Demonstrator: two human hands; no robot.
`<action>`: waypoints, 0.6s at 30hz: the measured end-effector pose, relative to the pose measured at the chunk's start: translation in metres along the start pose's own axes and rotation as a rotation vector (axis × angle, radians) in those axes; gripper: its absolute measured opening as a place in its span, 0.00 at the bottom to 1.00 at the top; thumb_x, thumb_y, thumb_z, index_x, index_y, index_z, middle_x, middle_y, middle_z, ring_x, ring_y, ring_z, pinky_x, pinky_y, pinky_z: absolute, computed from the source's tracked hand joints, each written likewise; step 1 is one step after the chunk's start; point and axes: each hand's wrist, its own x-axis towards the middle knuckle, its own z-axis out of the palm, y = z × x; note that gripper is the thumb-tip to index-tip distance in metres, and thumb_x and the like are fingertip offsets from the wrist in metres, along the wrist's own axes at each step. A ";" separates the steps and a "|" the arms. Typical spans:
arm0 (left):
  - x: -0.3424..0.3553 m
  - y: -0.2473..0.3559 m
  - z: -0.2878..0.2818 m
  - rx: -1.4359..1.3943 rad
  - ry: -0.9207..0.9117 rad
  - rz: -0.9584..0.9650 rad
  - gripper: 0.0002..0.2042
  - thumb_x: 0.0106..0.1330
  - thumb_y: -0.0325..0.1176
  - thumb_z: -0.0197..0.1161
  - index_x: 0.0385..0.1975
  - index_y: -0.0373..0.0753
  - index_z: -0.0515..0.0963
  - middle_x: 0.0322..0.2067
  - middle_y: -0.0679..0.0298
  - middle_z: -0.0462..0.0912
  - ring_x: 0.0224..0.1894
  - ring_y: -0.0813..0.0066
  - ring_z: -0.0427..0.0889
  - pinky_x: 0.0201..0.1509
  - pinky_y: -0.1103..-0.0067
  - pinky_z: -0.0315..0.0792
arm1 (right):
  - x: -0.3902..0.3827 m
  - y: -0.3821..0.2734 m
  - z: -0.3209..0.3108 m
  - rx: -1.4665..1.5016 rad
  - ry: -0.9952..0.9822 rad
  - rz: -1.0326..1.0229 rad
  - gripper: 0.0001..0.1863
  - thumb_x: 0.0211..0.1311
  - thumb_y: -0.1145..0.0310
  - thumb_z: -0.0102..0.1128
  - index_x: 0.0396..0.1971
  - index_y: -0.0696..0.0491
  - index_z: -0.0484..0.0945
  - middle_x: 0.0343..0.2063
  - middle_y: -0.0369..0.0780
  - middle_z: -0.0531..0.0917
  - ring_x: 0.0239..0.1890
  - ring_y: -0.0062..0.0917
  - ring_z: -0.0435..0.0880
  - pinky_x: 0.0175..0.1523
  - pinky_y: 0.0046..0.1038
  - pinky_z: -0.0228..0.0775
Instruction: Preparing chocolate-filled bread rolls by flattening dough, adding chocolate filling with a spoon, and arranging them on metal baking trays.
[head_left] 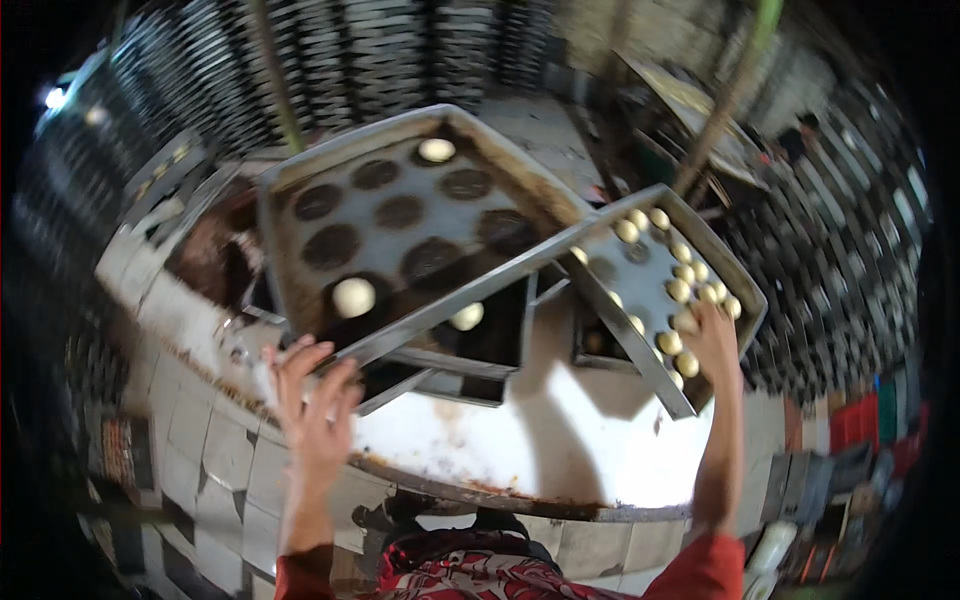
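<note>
My left hand is open, its fingers spread by the near left corner of a large metal baking tray; whether it touches the rim is unclear. Dark round marks cover that tray, and pale dough balls sit on it, one near the front and one at the far edge. To the right, a tilted metal tray holds several small dough balls. Reaching into it, my right hand has its fingers closed on a dough ball, partly hidden by the hand. Another dough ball lies beyond a long metal edge.
Dark trays lie underneath on a white table with a stained front edge. Slatted walls surround the place, with a slanted pole at the back right. Red crates stand at the right; tiled floor shows at the left.
</note>
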 end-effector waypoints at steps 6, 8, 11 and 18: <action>-0.158 0.056 -0.024 -1.599 -0.419 -1.352 0.21 0.69 0.41 0.48 0.54 0.30 0.66 0.49 0.55 0.74 0.53 0.69 0.71 0.58 0.76 0.64 | -0.261 -0.259 0.079 0.260 -0.363 -0.534 0.15 0.42 0.67 0.65 0.29 0.56 0.72 0.29 0.45 0.76 0.35 0.42 0.74 0.41 0.39 0.68; -0.212 0.012 -0.048 -1.692 -0.153 -1.290 0.20 0.70 0.41 0.48 0.54 0.32 0.66 0.46 0.57 0.76 0.52 0.70 0.74 0.56 0.78 0.67 | -0.298 -0.327 0.064 0.616 -0.961 -0.869 0.14 0.52 0.65 0.60 0.38 0.55 0.74 0.34 0.46 0.78 0.40 0.44 0.78 0.44 0.36 0.72; -0.255 -0.020 -0.092 -1.565 0.352 -1.367 0.17 0.68 0.34 0.51 0.53 0.32 0.67 0.46 0.56 0.76 0.50 0.67 0.75 0.55 0.75 0.69 | -0.322 -0.422 0.079 1.138 -0.664 -0.876 0.08 0.57 0.67 0.56 0.25 0.56 0.73 0.22 0.44 0.76 0.32 0.39 0.79 0.37 0.32 0.71; -0.270 -0.144 -0.111 -1.648 0.694 -1.426 0.19 0.73 0.43 0.39 0.47 0.30 0.68 0.41 0.56 0.77 0.42 0.68 0.78 0.45 0.76 0.73 | -0.180 -0.592 0.335 0.730 -0.013 -0.402 0.17 0.59 0.62 0.57 0.37 0.61 0.69 0.27 0.46 0.78 0.32 0.38 0.78 0.41 0.35 0.69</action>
